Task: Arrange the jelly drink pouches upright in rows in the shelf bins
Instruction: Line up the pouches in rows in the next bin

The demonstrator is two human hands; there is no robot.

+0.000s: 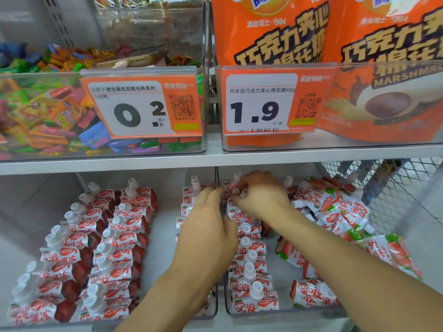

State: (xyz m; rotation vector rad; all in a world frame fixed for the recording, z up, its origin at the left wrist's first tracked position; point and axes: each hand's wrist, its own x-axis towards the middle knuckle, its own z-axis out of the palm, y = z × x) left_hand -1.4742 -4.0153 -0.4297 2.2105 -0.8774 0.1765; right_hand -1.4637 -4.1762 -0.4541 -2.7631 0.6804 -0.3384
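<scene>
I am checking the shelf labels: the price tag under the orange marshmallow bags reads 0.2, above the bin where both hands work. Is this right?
Not quite. In the head view the price tag under the orange marshmallow bags reads 1.9; 0.2 is on the candy bin's tag.

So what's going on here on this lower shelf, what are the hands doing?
A person is stocking strawberry jelly drink pouches in clear bins on the lower shelf. The right hand pinches a pouch near its spout, at the back of the right bin's row. The left hand reaches in beside it, along the divider between the bins; whether its grip holds anything cannot be told. The left bin has two neat upright rows. A loose pile of pouches lies at the right, not yet arranged.
</scene>
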